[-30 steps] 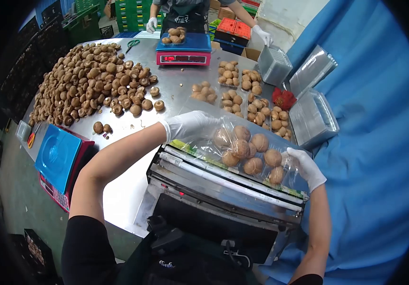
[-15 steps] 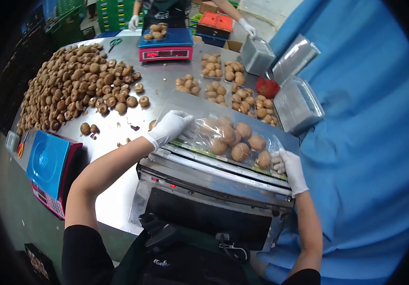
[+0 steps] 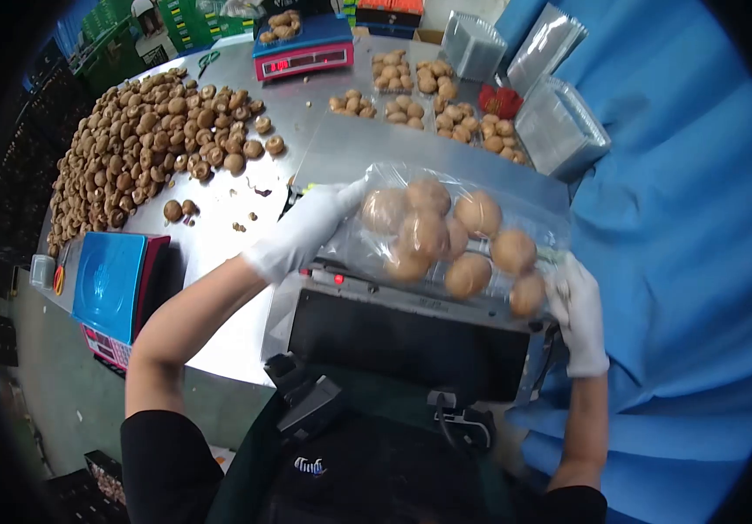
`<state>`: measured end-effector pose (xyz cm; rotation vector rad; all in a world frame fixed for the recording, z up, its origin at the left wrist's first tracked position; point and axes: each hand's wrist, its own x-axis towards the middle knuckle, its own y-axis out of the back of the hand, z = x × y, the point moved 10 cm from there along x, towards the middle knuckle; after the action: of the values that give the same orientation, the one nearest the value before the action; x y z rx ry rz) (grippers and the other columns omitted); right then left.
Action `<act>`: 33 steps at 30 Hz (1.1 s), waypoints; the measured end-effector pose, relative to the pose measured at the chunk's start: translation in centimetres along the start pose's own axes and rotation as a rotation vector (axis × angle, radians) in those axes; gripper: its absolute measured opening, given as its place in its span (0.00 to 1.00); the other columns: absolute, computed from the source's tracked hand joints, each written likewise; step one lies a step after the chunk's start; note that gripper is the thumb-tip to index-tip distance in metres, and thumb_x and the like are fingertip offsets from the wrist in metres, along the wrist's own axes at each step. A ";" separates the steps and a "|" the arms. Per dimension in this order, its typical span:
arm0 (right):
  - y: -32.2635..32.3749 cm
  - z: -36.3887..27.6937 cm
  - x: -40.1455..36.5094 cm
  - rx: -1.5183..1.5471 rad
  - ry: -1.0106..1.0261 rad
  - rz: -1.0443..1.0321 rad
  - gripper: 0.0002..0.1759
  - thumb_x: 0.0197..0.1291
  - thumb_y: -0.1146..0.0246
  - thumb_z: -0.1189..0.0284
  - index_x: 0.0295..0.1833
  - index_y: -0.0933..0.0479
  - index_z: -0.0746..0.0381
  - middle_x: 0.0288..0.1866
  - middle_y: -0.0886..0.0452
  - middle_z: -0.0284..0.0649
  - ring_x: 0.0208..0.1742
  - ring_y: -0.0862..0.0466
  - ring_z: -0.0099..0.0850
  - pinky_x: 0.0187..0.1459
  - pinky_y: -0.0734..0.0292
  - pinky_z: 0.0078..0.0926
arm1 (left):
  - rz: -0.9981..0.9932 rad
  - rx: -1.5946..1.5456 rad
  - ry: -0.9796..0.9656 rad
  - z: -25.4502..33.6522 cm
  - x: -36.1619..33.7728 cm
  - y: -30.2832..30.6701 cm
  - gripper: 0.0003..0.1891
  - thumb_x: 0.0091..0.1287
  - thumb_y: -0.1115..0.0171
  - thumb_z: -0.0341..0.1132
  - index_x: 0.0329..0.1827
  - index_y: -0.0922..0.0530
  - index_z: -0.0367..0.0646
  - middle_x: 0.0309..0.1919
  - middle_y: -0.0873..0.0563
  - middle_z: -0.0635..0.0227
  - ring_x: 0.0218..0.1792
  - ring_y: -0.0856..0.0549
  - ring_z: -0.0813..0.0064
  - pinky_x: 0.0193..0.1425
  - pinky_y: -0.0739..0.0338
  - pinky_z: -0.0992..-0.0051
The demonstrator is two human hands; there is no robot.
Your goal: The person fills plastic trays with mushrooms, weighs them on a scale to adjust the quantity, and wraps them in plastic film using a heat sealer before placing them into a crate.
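A clear film-wrapped tray of mushrooms [image 3: 468, 275] is held up between my hands, above the wrapping machine [image 3: 402, 336] at the table's edge. My left hand [image 3: 306, 231], in a white glove, is closed on the tray's left end, its fingertips partly hidden by the film. At the right end, my gloved right hand [image 3: 579, 314] grips the tray with fingers curled at its corner. Several large brown caps show through the shiny, creased film.
A big heap of mushrooms [image 3: 140, 153] covers the table's left side. Two scales stand there, one blue-topped [image 3: 110, 284] near me, one red-fronted [image 3: 303, 57] opposite. Filled trays [image 3: 455, 120] sit behind the machine. Stacked empty trays [image 3: 564, 122] stand by the blue curtain [image 3: 673, 218].
Both hands have lifted the wrapped tray off the machine, bringing it closer to me. My view has shifted, and the co-worker opposite is now mostly out of frame.
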<state>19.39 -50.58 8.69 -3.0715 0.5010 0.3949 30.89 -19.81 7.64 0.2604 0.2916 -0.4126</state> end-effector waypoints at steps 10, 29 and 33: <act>0.2 11.7 -6.1 -0.102 -0.118 0.086 0.21 0.69 0.52 0.58 0.24 0.34 0.59 0.20 0.29 0.31 0.13 0.35 0.17 0.15 0.43 0.13 | 0.135 -0.049 -0.005 -12.5 -7.1 -1.7 0.17 0.71 0.51 0.45 0.35 0.23 0.40 0.21 0.24 0.72 0.18 0.27 0.83 0.23 0.33 0.81; -1.0 12.9 -4.0 -0.464 0.328 0.219 0.09 0.60 0.42 0.67 0.38 0.23 0.61 0.35 0.20 0.40 0.33 0.20 0.35 0.36 0.26 0.30 | 0.302 0.132 -0.243 -11.4 -5.6 -1.3 0.09 0.65 0.44 0.38 0.34 0.24 0.41 0.25 0.19 0.68 0.26 0.20 0.70 0.30 0.25 0.72; -9.8 16.8 -8.2 0.861 -0.306 -0.491 0.16 0.61 0.41 0.66 0.50 0.27 0.64 0.46 0.23 0.38 0.48 0.23 0.27 0.52 0.27 0.26 | -0.413 -1.046 0.306 -15.3 -8.8 -9.3 0.11 0.66 0.44 0.41 0.39 0.25 0.40 0.31 0.19 0.70 0.30 0.19 0.76 0.34 0.24 0.75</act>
<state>10.75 -37.97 -5.93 -2.1402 -0.0975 0.4589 15.78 -20.25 -5.34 -0.7830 0.8227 -0.5724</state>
